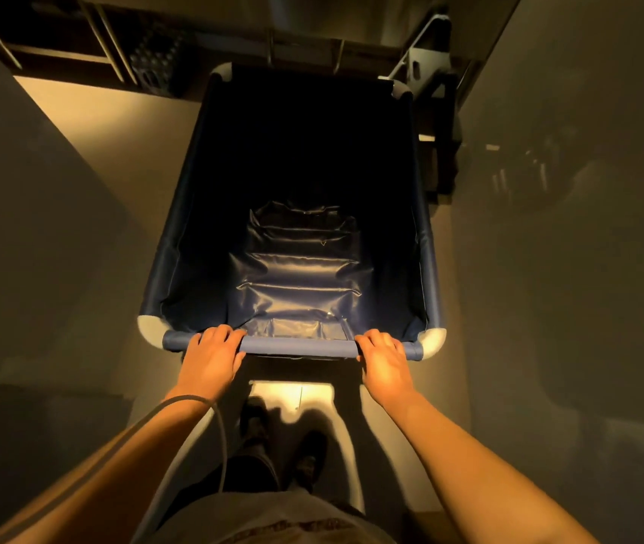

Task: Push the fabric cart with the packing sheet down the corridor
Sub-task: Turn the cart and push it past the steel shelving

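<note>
A deep blue fabric cart (pixel 428 268) with white rounded corners stands straight in front of me in a dim corridor. A clear air-cushion packing sheet (pixel 299 268) lies on its bottom and runs up the near wall. My left hand (pixel 212 357) is wrapped over the left part of the near rim bar (pixel 299 343). My right hand (pixel 385 357) grips the same bar towards its right end. A thin cable loops around my left wrist. My shoes show on the floor below the bar.
Plain walls close in on the left (pixel 37 229) and right (pixel 568 268). Ahead, past the cart, stand wooden shelving (pixel 77 45) and a dark crate (pixel 159 68). A white metal frame (pixel 422 49) and dark furniture (pixel 446 143) sit at the cart's far right corner.
</note>
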